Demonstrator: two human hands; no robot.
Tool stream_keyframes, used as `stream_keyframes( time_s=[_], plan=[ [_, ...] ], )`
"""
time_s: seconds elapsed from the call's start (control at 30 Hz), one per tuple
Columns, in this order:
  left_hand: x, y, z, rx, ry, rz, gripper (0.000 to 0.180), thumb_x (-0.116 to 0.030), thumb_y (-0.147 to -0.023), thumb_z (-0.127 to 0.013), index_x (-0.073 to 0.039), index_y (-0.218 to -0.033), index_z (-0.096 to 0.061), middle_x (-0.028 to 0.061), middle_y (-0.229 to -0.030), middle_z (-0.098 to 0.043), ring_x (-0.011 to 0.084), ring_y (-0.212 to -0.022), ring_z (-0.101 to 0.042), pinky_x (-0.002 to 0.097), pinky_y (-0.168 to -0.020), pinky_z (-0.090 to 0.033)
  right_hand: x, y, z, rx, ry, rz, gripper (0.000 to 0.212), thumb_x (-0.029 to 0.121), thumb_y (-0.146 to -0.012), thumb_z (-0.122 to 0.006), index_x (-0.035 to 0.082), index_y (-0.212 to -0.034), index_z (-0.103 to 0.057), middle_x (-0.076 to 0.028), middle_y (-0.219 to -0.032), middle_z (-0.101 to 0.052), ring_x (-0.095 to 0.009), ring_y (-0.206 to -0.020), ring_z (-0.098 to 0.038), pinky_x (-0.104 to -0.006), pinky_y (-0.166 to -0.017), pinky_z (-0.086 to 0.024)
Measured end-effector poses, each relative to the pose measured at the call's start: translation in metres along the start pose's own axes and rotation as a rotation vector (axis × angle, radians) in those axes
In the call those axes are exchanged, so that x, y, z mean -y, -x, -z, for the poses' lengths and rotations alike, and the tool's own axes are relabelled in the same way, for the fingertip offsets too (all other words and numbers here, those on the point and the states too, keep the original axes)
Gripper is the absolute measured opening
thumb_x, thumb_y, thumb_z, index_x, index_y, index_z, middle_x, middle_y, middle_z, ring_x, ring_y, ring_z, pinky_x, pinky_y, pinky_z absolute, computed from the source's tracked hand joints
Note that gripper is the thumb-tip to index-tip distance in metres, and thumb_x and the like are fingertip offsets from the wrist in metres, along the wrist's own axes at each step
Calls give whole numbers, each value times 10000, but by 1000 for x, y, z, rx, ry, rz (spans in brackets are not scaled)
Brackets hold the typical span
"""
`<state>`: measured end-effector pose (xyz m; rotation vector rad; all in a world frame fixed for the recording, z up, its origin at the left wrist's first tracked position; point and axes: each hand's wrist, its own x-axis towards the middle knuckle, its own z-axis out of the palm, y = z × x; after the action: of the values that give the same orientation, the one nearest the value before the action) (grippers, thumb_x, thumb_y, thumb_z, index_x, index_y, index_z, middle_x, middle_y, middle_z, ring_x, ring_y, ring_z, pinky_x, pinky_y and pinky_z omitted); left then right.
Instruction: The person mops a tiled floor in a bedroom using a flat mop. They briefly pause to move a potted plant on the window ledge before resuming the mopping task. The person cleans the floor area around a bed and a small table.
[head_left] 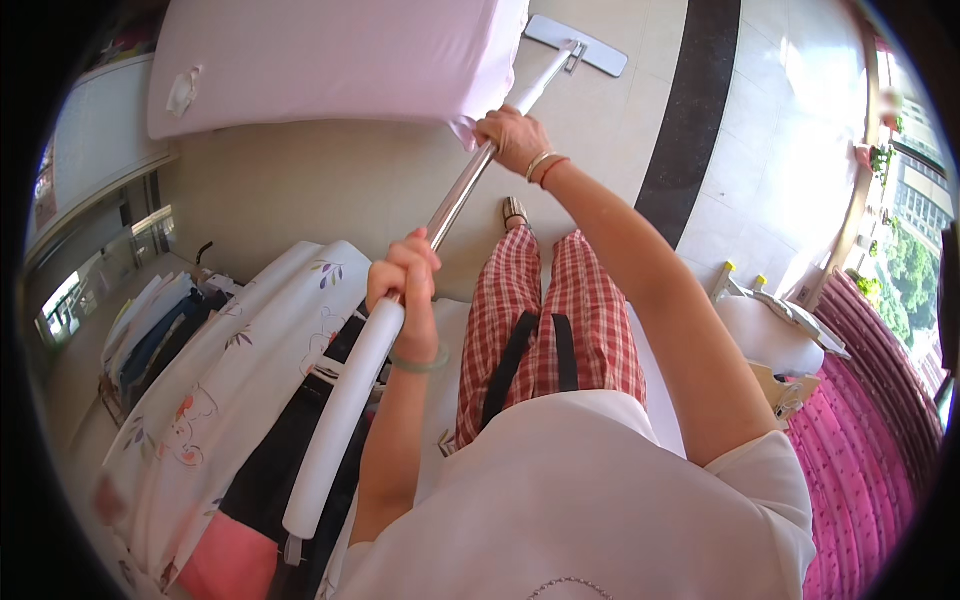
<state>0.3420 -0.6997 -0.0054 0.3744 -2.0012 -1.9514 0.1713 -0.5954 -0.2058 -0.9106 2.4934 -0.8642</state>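
Observation:
A flat mop [461, 195] slants across the view, from its white grip near my left side up to a flat rectangular mop head [600, 57]. That head lies on the pale tiled floor [620, 130], beside the corner of a pink-covered piece of furniture. My left hand [406, 272] is wrapped round the pole just above the white grip; a green bangle circles that wrist. Farther up the pole, my right hand [514, 139] is closed on it close to the pink cloth. A bangle and a red cord show on the right wrist.
The pink-covered furniture [330, 65] fills the far left. Folded or hanging clothes [155, 320] and a white floral cloth [200, 390] lie at left. A dark floor strip [690, 120] runs at right. Pink curtains [850, 450] and a window [910, 240] with plants line the right side.

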Motion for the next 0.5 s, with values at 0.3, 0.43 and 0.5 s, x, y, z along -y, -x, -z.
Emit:
stream_keyframes(
  time_s=[0.3, 0.43, 0.5],
  plan=[
    [-8, 60, 1, -11, -79, -8, 233, 67, -897, -465, -91, -783, -337, 54, -760, -483, 171, -775, -486, 506, -1033, -373, 11, 46, -19, 42, 117, 65, 46, 178, -804, -622, 215, -800, -649, 13, -816, -639, -168, -937, -620, -394, -973, -386],
    [-71, 107, 43, -8, -188, 62, 176, 25, -904, -452, -83, -822, -339, 70, -763, -462, 169, -741, -445, 483, -998, -390, 81, 101, -48, 4, -104, 173, 126, 220, -814, -624, 138, -718, -629, -43, -722, -628, -227, -835, -617, -384, -905, -450],
    [-106, 128, 55, -54, -248, 121, 245, 92, -857, -468, -90, -777, -324, 57, -718, -473, 178, -739, -516, 494, -964, -423, 114, 132, -62, 26, -214, 188, 211, 249, -842, -623, 109, -686, -607, -60, -705, -621, -261, -805, -608, -371, -801, -493]
  ],
)
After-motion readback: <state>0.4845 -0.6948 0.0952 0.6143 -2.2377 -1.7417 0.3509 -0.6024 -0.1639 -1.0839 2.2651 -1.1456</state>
